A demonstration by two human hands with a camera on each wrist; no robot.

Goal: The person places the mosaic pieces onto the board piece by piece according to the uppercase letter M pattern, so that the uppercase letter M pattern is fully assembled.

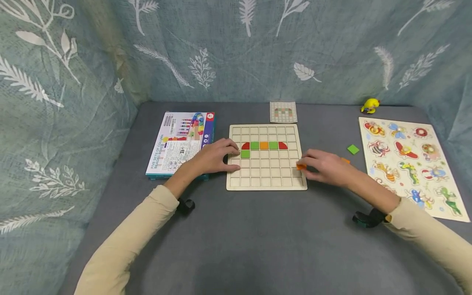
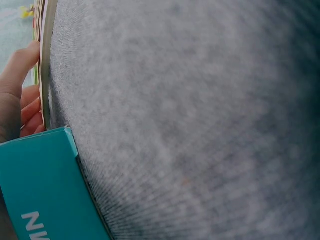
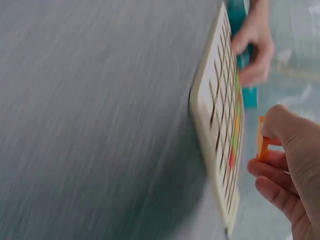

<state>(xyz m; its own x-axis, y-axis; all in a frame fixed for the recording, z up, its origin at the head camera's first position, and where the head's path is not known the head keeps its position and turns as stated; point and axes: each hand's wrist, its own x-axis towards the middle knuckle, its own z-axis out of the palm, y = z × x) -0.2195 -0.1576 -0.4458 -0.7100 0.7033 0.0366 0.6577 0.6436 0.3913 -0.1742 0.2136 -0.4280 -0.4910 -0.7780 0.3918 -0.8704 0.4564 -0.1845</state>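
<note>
A pale wooden grid board (image 1: 265, 173) lies in the middle of the table. Red rounded corner tiles (image 1: 282, 146) end a row with green and orange squares between; one green square tile (image 1: 245, 154) sits below the row's left end. My right hand (image 1: 326, 166) pinches a small orange tile (image 3: 262, 145) between thumb and fingers, over the board's right edge. At the left edge, my left hand (image 1: 215, 157) rests with thumb and fingers spread, fingertips right at the rim; the left wrist view shows its thumb (image 2: 22, 65) against the board's side.
Behind the board lies a small pattern card (image 1: 283, 112). A teal-sided box (image 1: 180, 143) is under the left forearm's side. To the right are a loose green tile (image 1: 352, 149), an orange tile (image 1: 345, 160) partly behind the hand, an insect puzzle board (image 1: 400, 141) and a yellow toy (image 1: 370, 105).
</note>
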